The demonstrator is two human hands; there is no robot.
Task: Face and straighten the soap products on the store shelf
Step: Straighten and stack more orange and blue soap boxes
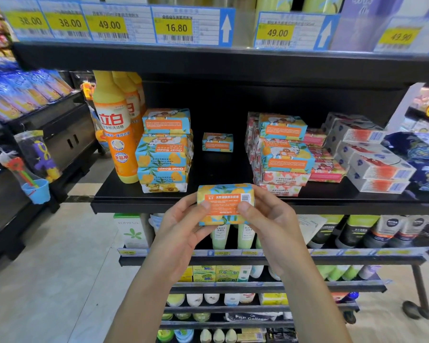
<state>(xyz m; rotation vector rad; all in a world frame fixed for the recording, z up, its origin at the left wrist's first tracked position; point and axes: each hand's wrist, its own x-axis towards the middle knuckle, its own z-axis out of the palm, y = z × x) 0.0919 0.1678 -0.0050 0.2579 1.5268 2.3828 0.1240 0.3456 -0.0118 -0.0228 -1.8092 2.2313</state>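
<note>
Hands (L [181, 226], R [273, 219]) grip blue/yellow soap bar [224, 190], orange label [223, 206].

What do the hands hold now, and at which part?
Both hands hold one soap bar: left hand at its left end, right hand at its right end.

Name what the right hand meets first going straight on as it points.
Beyond the held soap bar, the right hand likely finds a free gap, then the lone bar at the back; depth is unclear.

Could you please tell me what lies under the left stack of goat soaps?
A white-wrapped bar with yellow flowers, resting on the black shelf. Only its front shows; the goat soaps cover its top.
</note>
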